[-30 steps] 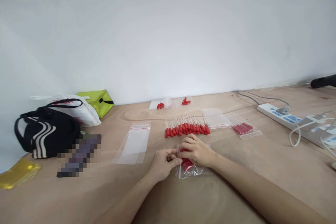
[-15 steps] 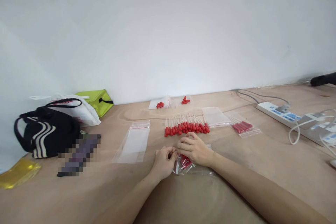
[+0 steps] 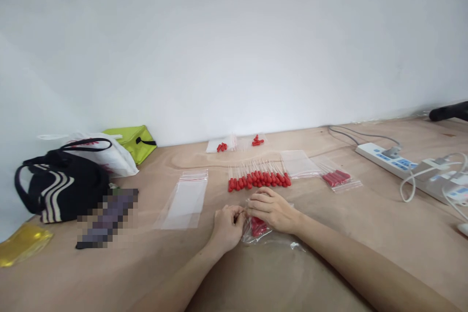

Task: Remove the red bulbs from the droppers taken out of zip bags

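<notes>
A clear plastic bag [image 3: 248,237] with red pieces [image 3: 259,227] inside lies on the table in front of me. My left hand [image 3: 228,226] pinches the bag's left edge between thumb and fingers. From the right, my right hand [image 3: 273,210] reaches over the bag, its curled fingers closed on the upper part near my left fingertips. Both hands hide much of the bag. Just beyond them lies a row of red-headed sticks [image 3: 259,178], pale stems pointing away. Left of my hands is a stack of flat zip bags [image 3: 185,202].
On the right lie a flat zip bag [image 3: 299,163], a bag of red-headed sticks [image 3: 337,177] and a power strip [image 3: 383,157] with cables. Small red pieces [image 3: 222,147] rest on bags by the wall. A black bag [image 3: 69,185] and green bag [image 3: 132,141] stand left.
Both hands keep their hold on the bag, with only slight finger movement. The bag's plastic has shifted a little at its lower right. The view has moved slightly.
</notes>
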